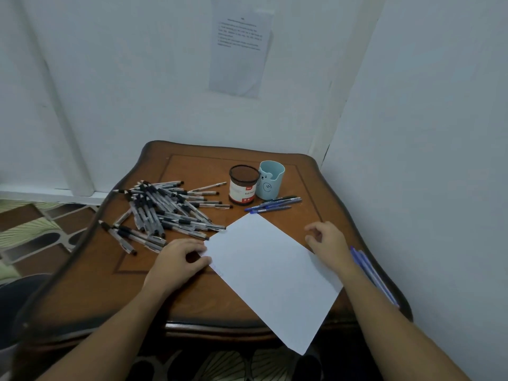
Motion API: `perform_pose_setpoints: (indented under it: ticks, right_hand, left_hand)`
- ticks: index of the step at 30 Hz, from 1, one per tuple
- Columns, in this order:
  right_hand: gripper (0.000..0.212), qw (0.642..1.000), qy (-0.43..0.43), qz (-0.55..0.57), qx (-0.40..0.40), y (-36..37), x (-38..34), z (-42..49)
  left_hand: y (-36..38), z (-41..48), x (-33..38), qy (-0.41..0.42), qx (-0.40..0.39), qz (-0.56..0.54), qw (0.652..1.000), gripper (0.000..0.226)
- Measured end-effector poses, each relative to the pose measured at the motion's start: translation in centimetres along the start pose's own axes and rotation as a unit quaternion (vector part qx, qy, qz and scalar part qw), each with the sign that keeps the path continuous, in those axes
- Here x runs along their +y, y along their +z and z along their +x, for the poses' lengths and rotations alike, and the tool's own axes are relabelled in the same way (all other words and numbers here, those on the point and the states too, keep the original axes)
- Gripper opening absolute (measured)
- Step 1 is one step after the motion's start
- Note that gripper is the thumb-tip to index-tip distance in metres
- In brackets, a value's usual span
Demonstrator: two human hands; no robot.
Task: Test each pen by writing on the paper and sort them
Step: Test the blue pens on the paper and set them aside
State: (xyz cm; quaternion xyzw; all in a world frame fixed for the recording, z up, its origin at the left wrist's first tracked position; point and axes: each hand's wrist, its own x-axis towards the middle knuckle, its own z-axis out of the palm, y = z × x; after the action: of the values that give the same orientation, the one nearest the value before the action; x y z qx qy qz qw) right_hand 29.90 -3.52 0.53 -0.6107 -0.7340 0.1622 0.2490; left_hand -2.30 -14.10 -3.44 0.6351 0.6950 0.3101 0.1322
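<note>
Print on the wall notice (pixel 238 45) was too small and blurred to read, and the frame's top edge cut the sheet off. The right forearm (pixel 368 303) hid part of the blue pens (pixel 378 281). The left hand (pixel 176 259) covered a corner of the paper (pixel 269 270); pinching or pressing could not be told.
</note>
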Motion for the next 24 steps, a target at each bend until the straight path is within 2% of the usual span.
perform_pose_setpoints:
  ticks: [5,8,13,20,24]
  right_hand:
    - [0.035,0.996,-0.029,-0.053,-0.066,4.6,-3.2,5.2]
    - [0.04,0.994,-0.016,-0.066,-0.089,6.8,-4.9,6.9]
    - [0.033,0.997,-0.008,-0.046,-0.055,8.1,-5.5,7.9]
    - [0.028,0.996,-0.006,-0.071,-0.054,8.1,-6.2,8.6]
    - [0.012,0.995,-0.005,-0.099,-0.024,8.2,-6.4,8.4]
  left_hand:
    - [0.0,0.4,-0.2,-0.001,-0.005,0.003,1.0,0.034]
    - [0.0,0.6,-0.6,-0.002,-0.004,-0.001,1.0,0.031]
    - [0.0,0.6,-0.8,-0.002,-0.003,-0.01,1.0,0.029]
    - [0.1,0.7,-1.0,-0.008,-0.008,-0.017,1.0,0.03]
    - [0.1,0.7,-1.0,-0.012,-0.014,-0.017,1.0,0.03]
